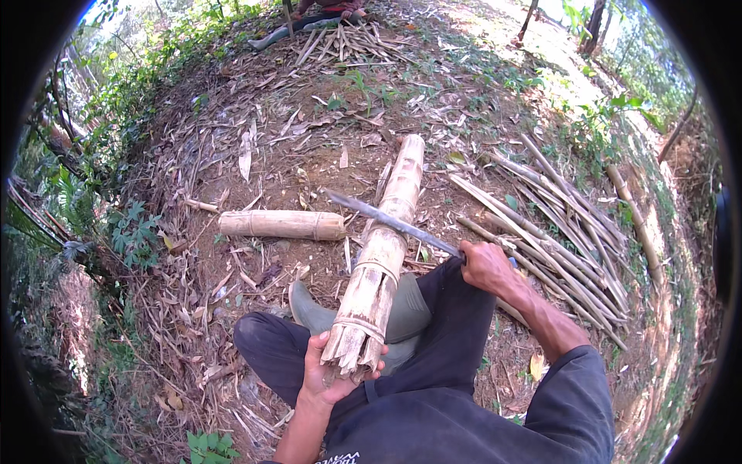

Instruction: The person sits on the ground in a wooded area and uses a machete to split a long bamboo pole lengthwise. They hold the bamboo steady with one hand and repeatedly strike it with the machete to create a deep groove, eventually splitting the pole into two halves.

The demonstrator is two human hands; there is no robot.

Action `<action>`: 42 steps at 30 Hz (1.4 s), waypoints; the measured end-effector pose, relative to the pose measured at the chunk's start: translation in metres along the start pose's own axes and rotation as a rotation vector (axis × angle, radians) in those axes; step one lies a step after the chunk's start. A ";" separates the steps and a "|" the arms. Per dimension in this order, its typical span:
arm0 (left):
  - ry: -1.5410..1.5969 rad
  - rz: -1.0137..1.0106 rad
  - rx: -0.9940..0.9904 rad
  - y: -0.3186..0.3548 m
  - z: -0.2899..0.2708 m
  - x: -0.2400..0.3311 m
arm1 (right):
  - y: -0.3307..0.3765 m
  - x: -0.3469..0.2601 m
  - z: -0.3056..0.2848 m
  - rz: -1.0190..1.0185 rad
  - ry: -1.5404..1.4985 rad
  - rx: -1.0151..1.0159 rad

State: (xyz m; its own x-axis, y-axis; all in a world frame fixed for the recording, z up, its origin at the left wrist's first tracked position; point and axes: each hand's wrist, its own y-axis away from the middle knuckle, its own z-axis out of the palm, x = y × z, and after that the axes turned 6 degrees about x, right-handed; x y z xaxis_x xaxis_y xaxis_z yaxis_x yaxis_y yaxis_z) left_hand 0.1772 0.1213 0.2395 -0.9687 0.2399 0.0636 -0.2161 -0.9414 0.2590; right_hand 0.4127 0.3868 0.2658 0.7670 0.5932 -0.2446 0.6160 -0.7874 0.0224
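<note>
Bamboo pole (384, 255), split at its near end, lies across the lap; left hand (328, 371) clasps that end, right hand (485, 267) grips a long blade (390, 221) resting across it, open dirt ground (294, 147) beyond.

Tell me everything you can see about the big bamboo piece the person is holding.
The bamboo pole is thick, pale tan and dry, with ringed nodes. It lies slanted across the person's lap, far end on the leaf-strewn dirt. Its near end is split into several splayed strips, gripped from below by the left hand. A long blade, held in the right hand, lies across it.
</note>
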 end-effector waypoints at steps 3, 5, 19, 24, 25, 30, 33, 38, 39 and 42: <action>0.013 0.005 0.005 0.005 0.000 0.001 | 0.026 -0.024 -0.001 -0.237 -0.040 0.016; -0.005 -0.015 0.032 0.005 -0.004 0.004 | 0.015 -0.021 -0.003 -0.155 -0.010 -0.015; 0.176 0.014 -0.041 0.005 -0.009 -0.011 | -0.007 0.004 -0.004 0.003 0.039 0.016; 0.203 0.029 -0.040 0.006 -0.009 -0.016 | 0.021 -0.025 -0.002 -0.221 -0.012 -0.058; 0.208 0.026 -0.036 0.006 -0.008 -0.016 | 0.015 -0.024 -0.005 -0.172 -0.003 -0.058; 0.222 0.020 -0.076 0.003 -0.012 -0.012 | 0.004 -0.005 -0.008 -0.022 0.006 -0.014; 0.284 0.020 -0.074 0.005 -0.010 -0.016 | 0.033 -0.032 -0.006 -0.218 -0.021 -0.056; 0.303 0.001 -0.088 0.008 -0.016 -0.015 | 0.001 0.004 -0.004 0.040 0.049 -0.031; 0.293 0.014 -0.106 0.006 -0.017 -0.015 | 0.001 0.003 -0.007 0.023 0.060 -0.014; 0.356 0.013 -0.121 0.009 -0.023 -0.018 | 0.026 -0.026 -0.006 -0.208 0.024 -0.094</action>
State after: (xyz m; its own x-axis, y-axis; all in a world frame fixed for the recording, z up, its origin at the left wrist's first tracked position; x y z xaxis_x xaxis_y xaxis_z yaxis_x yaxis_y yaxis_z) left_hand 0.1903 0.1033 0.2187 -0.9486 0.1508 -0.2783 -0.1961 -0.9701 0.1428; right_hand 0.4093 0.3518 0.2784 0.6251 0.7459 -0.2301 0.7746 -0.6292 0.0648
